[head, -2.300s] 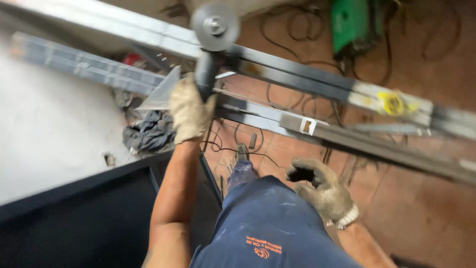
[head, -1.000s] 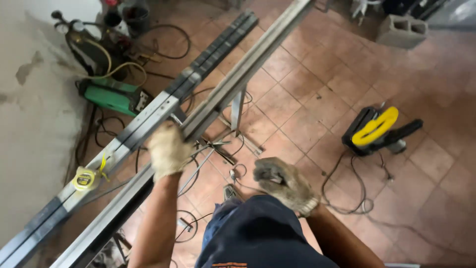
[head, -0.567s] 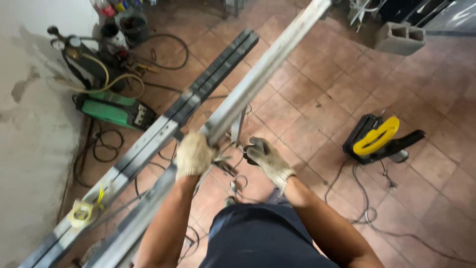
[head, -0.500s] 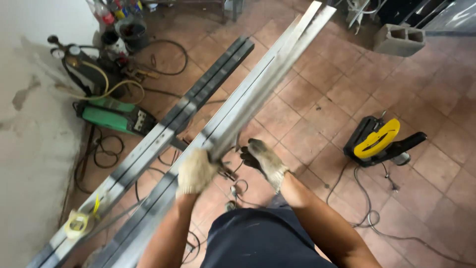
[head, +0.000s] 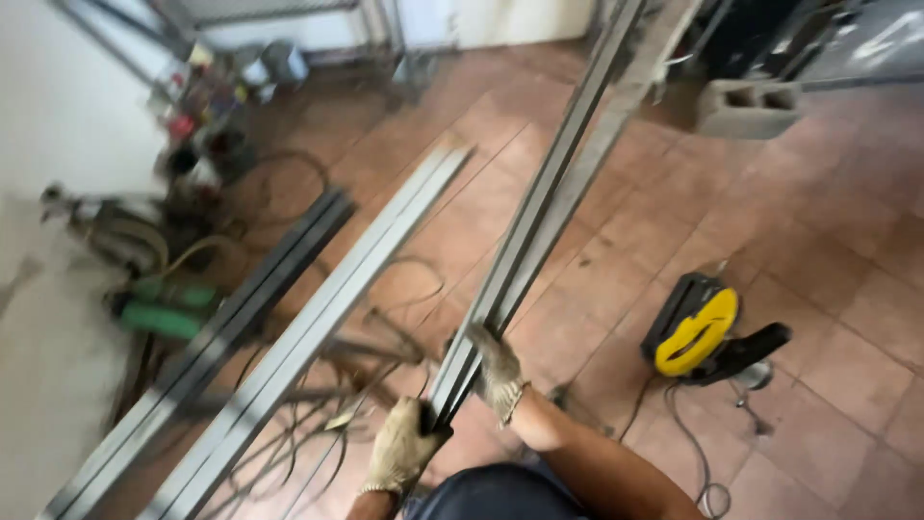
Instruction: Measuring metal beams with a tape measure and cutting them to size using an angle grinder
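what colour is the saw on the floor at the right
Yellow and black; the saw shows in the head view, right of the gloved right hand.

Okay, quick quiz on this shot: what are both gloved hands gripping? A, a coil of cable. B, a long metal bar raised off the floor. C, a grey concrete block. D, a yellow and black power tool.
B: the left hand and the right hand both close around the near end of the long metal bar, which slants up over the tiled floor.

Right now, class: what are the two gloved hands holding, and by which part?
Both the left hand and right hand grip the long metal bar at its near end.
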